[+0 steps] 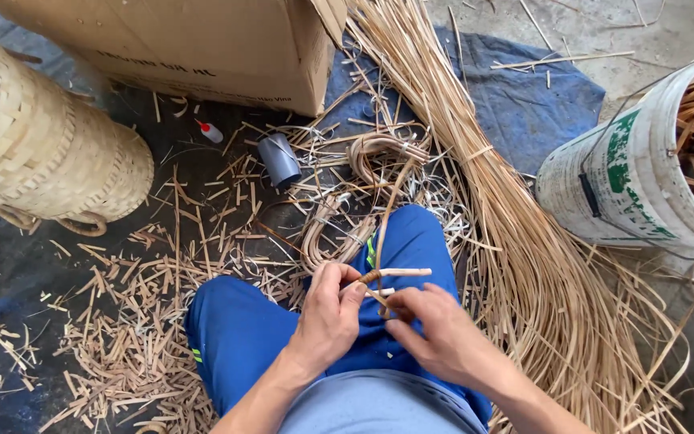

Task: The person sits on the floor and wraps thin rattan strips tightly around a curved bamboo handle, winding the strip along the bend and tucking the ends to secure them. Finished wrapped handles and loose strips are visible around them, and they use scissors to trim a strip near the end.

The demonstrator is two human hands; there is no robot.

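**Rattan piece held over the lap**

A short, pale rattan stick [395,273] bound with a brown strip is pinched between the fingers of the left hand [329,309], its free end projecting to the right above the blue trousers [238,325]. A thin strip below it is gripped by the right hand [435,325], closed just beside the left. A long bundle of tan rattan strands [516,241] is laid alongside, near a white plastic bucket [628,185].

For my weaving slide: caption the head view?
Both hands pinch a short cane stick over blue-trousered knees, amid rattan strips.

Dark floor mat [10,273] under cane offcuts [134,337], long strips [516,241], perhaps a glue bottle [210,131].
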